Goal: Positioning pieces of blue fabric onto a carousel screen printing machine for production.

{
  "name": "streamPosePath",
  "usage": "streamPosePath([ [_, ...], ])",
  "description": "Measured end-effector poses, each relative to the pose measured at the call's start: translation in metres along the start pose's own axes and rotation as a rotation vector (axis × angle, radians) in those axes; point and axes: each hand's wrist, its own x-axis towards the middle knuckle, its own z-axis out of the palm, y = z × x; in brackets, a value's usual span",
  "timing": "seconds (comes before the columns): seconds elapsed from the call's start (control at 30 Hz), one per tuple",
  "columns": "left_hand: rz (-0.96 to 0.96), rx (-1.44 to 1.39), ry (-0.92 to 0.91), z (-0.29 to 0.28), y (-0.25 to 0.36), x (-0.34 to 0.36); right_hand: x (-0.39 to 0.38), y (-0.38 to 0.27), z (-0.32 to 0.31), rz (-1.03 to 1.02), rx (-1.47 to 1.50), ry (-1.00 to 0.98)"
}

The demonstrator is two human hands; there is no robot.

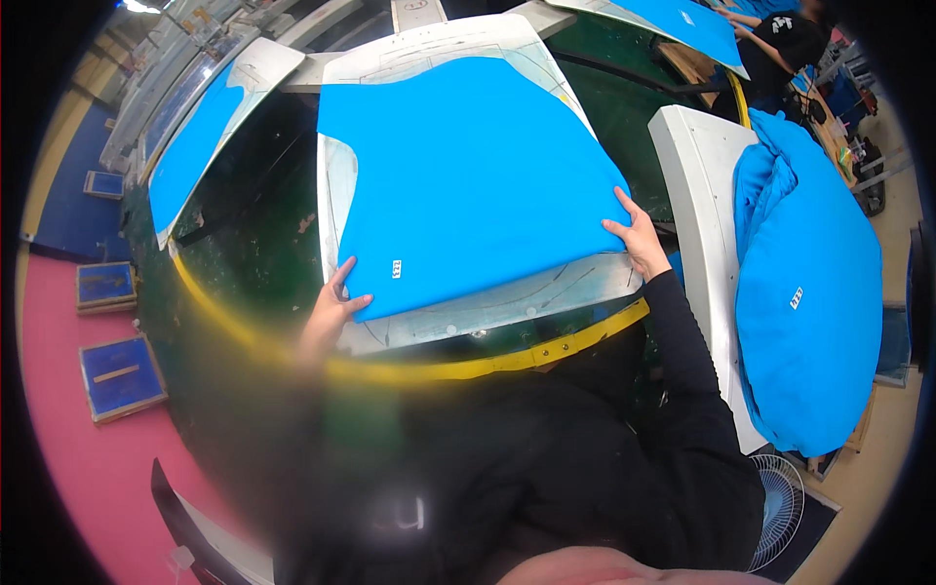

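A blue cut fabric panel [478, 185] lies flat on a white board [507, 312] in front of me, with a small white label near its lower left corner. My left hand [331, 314] is at that corner, thumb and index finger spread apart and touching the cloth edge. At the lower right corner is my right hand [638, 234], its fingers also apart and resting at the fabric's edge. The undersides of both hands are hidden. Pencil-like lines and marks show on the bare parts of the board.
A curved yellow rail [487, 366] runs between me and the board. To the right, a pile of blue fabric [809, 302] rests on a white panel [692, 195]. Another board with blue cloth [200, 146] stands left. A fan [780, 512] is lower right. A person [795, 49] works far right.
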Motion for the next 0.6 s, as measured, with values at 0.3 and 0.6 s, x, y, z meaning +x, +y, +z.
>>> streamPosePath([
  [0.3, 0.061, -0.026, 0.014, -0.005, -0.019, 0.0, -0.007, 0.013, -0.001, -0.04, -0.106, 0.004],
  [0.6, -0.035, 0.427, 0.099, 0.013, -0.056, -0.027, -0.033, 0.024, 0.01, -0.185, -0.57, -0.017],
])
